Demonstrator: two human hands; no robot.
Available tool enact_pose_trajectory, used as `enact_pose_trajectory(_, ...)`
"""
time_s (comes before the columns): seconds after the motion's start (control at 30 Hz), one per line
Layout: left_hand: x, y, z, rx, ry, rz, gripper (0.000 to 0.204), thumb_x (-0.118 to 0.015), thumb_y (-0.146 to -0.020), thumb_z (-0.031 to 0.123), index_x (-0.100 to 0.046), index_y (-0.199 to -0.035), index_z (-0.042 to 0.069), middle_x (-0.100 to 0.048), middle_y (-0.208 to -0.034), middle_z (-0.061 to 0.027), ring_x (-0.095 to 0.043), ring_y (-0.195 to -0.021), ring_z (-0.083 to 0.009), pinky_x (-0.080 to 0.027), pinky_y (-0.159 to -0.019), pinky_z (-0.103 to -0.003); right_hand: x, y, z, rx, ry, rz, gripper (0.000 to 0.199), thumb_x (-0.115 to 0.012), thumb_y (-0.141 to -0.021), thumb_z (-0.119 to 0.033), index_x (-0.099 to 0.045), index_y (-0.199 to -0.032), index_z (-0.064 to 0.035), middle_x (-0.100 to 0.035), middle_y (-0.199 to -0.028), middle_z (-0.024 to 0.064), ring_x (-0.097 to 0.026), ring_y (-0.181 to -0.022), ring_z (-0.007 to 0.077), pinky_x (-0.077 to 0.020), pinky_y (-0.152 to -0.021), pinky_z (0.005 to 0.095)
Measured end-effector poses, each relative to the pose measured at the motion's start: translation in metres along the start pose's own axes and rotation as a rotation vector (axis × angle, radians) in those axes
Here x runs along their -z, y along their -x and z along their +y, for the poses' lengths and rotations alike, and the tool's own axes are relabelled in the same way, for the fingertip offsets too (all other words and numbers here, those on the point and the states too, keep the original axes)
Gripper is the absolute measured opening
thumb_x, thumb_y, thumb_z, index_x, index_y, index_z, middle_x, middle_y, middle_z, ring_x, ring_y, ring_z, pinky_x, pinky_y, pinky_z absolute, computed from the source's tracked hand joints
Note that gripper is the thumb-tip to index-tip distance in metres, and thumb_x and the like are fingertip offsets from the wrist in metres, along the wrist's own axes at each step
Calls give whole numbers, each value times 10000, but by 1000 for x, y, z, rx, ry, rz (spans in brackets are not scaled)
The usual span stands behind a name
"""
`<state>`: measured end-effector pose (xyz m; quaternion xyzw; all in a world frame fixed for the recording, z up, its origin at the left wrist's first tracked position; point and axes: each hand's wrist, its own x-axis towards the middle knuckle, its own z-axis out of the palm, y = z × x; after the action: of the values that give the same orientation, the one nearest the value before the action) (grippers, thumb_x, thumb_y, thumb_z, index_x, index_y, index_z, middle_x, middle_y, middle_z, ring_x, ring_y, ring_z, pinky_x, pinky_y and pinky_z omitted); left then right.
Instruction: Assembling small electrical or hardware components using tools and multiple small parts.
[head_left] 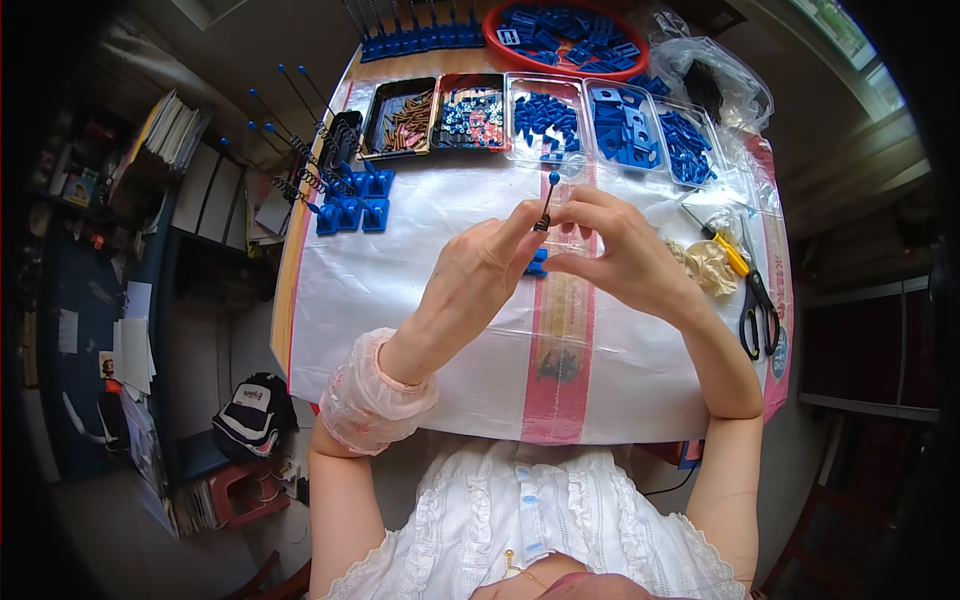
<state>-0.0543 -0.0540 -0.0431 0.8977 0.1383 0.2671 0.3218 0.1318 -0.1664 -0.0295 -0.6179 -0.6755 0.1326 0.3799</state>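
Observation:
Over the middle of the table, a thin rod (548, 200) with a blue ball on top stands nearly upright. A dark coil spring (541, 224) sits around its lower part. My left hand (470, 262) is closed on it, thumb and fingers pinching near the spring. Beside it, my right hand (622, 245) has curved fingers, with fingertips close to the rod and the thumb apart from them; whether they touch it I cannot tell. A blue plastic piece (538, 262) shows between the hands, partly hidden by my left fingers.
Along the back stand trays of screws (408, 125), small metal parts (470, 115) and blue pieces (545, 122), plus a red basin (487, 30). Similar blue bases with sprung rods (345, 212) stand at left. Scissors (762, 310), a yellow-handled tool (732, 256) and crumpled paper (708, 268) lie right.

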Motion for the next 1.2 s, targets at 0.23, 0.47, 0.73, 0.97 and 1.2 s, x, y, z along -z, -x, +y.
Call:
enact_pose_trajectory(0.23,0,1,-4,-44,-8,25,307,-691,-1017,59,-541,-1284,84,-644,-773,-126,-616,-643,-265,-494,-624,-369,62,16,-20,-109,8,82,302,-551,-908,141,-726,-1121,17,-670,-967,120,-666,-887,225,-521,-767,337)
enact_pose_trajectory(0.47,-4,0,-10,-59,10,35,311,-701,-1008,47,-548,-1277,85,-644,-782,-115,-605,-636,-251,-488,-613,-355,77,76,15,-401,-383,36,365,-517,-875,42,-707,-1187,34,-642,-1001,80,-588,-956,156,-456,-905,281)
enact_pose_trajectory(0.73,-2,-1,-7,-55,54,40,240,-646,-1042,30,-545,-1259,59,-625,-776,-103,-566,-627,-205,-463,-596,-307,53,100,54,-516,-1224,242,486,-496,-893,-96,-601,-1340,64,-649,-1063,139,-534,-813,87,-440,-809,273)
enact_pose_trajectory(0.97,-3,-1,-7,-52,41,23,205,-616,-1063,32,-538,-1253,36,-617,-779,-92,-542,-623,-181,-445,-582,-285,61,105,74,-648,-563,528,304,-647,-948,-105,-663,-1230,8,-659,-1000,43,-544,-754,61,-442,-698,226)
enact_pose_trajectory(1.2,-5,-1,-8,-1,54,33,299,-694,-996,19,-555,-1255,73,-648,-761,-133,-649,-651,-300,-484,-589,-421,49,86,97,-498,172,333,500,-884,-826,-254,-688,-1237,-48,-649,-1238,90,-571,-1221,231,-477,-940,350)
